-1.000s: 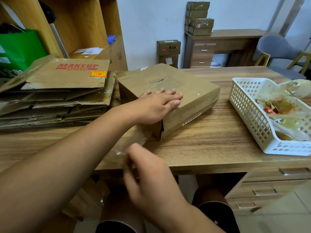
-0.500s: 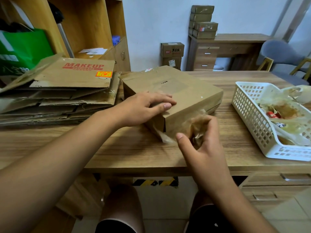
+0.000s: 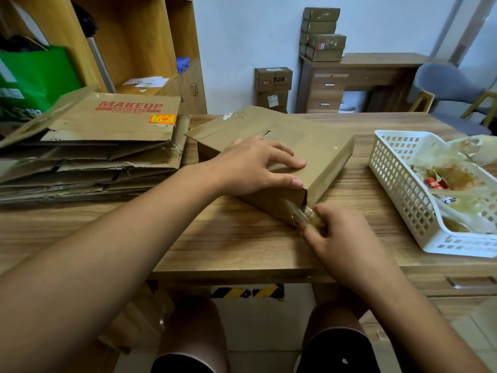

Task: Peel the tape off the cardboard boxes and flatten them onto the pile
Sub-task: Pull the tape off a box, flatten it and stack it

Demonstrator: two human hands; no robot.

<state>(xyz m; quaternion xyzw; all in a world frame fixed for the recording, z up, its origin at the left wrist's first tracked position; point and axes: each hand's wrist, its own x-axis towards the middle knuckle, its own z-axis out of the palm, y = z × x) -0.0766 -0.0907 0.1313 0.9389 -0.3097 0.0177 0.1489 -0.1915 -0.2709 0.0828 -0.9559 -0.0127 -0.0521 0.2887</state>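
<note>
A brown cardboard box (image 3: 317, 146) lies on the wooden desk (image 3: 236, 238), with one flap sticking out at its far left. My left hand (image 3: 255, 165) lies spread on the box's top near the front corner, pressing it down. My right hand (image 3: 333, 238) is at the box's lower front corner and pinches a crumpled strip of clear tape (image 3: 304, 215) that still clings to the near side. The pile of flattened cardboard (image 3: 88, 152), topped by a sheet printed MAKEUP, sits at the desk's left.
A white plastic basket (image 3: 398, 184) holding several wads of peeled tape stands at the right of the desk. Behind are a wooden shelf unit (image 3: 134, 44), a green bag (image 3: 32, 76), more stacked boxes (image 3: 322, 33) on a far desk, and a grey chair (image 3: 446, 84).
My right hand has dropped from the box's right front side down to its lower front corner, taking the tape with it. My left hand has spread flatter on the top.
</note>
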